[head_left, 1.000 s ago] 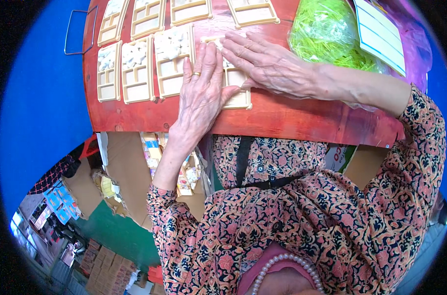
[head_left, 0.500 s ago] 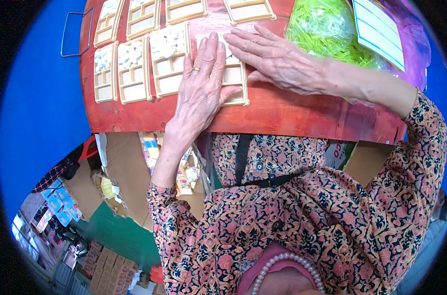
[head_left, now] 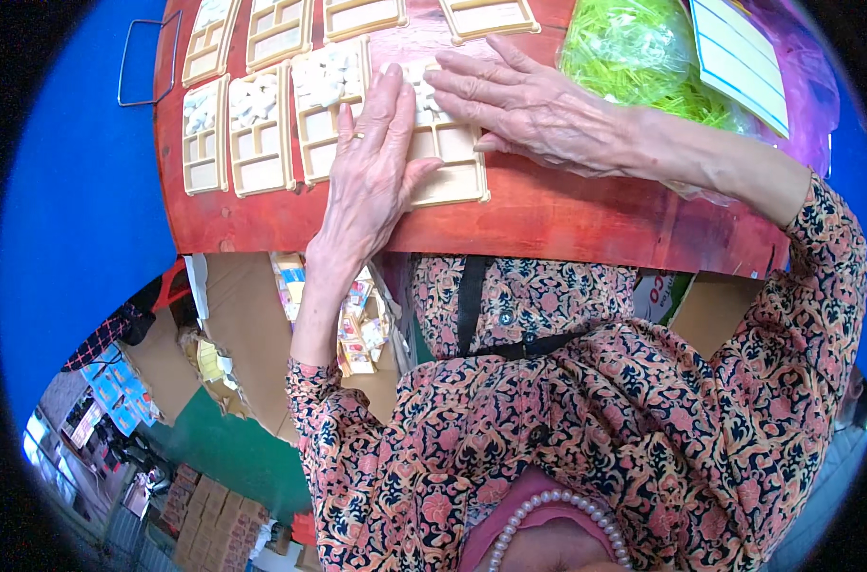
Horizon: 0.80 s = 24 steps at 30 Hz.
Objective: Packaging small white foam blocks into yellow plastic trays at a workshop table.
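A cream divided tray (head_left: 450, 183) lies at the front of the row, with small white pieces (head_left: 420, 76) in its far compartment. My left hand (head_left: 371, 157) rests along the tray's left side, fingers stretched out and covering part of it. From the right, my right hand (head_left: 519, 110) lies flat with its fingertips over the white pieces at the tray's far right. Neither hand grips anything. Just left of my left hand sits another cream tray (head_left: 321, 162), its far compartment heaped with white pieces.
More cream trays (head_left: 262, 173) stand in two rows on the red table (head_left: 567, 224). A clear bag of bright green sticks (head_left: 629, 57) and a white card with blue lines (head_left: 739, 62) lie at the right. Below the front edge is an opened cardboard box (head_left: 247, 334) with printed packets.
My left hand has shifted slightly left and uncovered more of the tray and its white pieces. My right hand has moved a little to the left.
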Tool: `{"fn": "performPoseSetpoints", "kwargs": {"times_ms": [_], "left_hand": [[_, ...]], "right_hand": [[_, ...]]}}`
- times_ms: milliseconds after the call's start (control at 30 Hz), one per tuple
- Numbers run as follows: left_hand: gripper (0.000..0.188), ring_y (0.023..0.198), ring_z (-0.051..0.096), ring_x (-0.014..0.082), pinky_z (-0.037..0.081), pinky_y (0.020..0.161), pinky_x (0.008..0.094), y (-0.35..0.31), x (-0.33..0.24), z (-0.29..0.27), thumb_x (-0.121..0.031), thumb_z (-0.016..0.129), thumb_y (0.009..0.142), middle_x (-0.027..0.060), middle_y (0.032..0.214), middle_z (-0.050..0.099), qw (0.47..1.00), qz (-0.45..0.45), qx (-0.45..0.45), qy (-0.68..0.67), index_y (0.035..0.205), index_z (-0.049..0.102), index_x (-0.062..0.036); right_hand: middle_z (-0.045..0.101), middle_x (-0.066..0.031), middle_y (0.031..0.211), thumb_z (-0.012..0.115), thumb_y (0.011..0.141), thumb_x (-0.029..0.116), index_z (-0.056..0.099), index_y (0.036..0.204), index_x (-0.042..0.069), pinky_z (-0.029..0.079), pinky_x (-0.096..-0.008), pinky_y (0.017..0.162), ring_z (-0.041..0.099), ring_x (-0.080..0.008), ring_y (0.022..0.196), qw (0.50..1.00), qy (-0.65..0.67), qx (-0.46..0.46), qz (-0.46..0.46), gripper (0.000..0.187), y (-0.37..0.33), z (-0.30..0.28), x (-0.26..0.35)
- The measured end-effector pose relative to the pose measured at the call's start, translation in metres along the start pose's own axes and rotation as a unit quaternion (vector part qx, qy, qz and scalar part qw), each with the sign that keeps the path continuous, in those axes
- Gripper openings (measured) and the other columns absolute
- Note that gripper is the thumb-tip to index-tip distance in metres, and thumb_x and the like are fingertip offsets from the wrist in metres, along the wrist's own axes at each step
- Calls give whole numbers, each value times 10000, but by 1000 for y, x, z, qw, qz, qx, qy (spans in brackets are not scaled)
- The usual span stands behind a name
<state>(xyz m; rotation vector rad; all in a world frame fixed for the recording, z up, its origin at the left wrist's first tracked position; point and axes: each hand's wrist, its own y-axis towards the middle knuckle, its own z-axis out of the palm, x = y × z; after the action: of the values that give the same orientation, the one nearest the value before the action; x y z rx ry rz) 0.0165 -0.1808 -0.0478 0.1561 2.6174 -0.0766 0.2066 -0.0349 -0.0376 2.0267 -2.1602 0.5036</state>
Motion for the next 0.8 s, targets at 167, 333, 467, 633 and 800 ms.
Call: {"fn": "performPoseSetpoints", "kwargs": {"times_ms": [167, 333, 467, 633, 800], "left_hand": [[815, 1413, 219, 266, 226, 1099, 547, -1, -1, 2, -280, 707, 763, 130, 1527, 219, 999, -17, 19, 30, 1419, 313, 1], [816, 1415, 213, 264, 223, 1100, 546, -2, -1, 3, -295, 704, 767, 130, 1528, 218, 999, -12, 12, 35, 1420, 312, -2], [820, 1417, 206, 266, 214, 1104, 541, -1, -2, 4, -301, 709, 761, 132, 1528, 216, 999, -11, 11, 36, 1417, 317, -3], [829, 1417, 202, 279, 203, 1110, 530, -3, -3, 1, -312, 707, 756, 142, 1526, 215, 999, -18, 14, 36, 1416, 315, 2], [846, 1416, 201, 292, 198, 1115, 521, -5, -6, 2, -336, 706, 739, 152, 1522, 215, 998, -8, 17, 57, 1409, 322, 11]], "right_hand": [[203, -102, 1533, 498, 901, 353, 317, 1419, 62, 129, -489, 1154, 153, -252, 1430, 999, 35, -11, -9, 621, 1, 7, 0], [197, -103, 1535, 514, 891, 346, 345, 1399, 54, 154, -489, 1148, 152, -261, 1430, 999, 50, -18, -11, 610, 0, 9, -2], [211, -128, 1526, 533, 884, 330, 357, 1389, 48, 176, -495, 1141, 175, -276, 1423, 998, 33, -43, -24, 604, 2, 14, -1], [219, -149, 1520, 547, 877, 310, 357, 1388, 47, 174, -499, 1142, 187, -280, 1420, 1000, 18, -9, -10, 605, 5, 2, 1], [239, -125, 1517, 538, 877, 320, 319, 1414, 41, 175, -488, 1146, 192, -261, 1420, 996, -12, -67, -58, 643, 6, -1, -4]]}}
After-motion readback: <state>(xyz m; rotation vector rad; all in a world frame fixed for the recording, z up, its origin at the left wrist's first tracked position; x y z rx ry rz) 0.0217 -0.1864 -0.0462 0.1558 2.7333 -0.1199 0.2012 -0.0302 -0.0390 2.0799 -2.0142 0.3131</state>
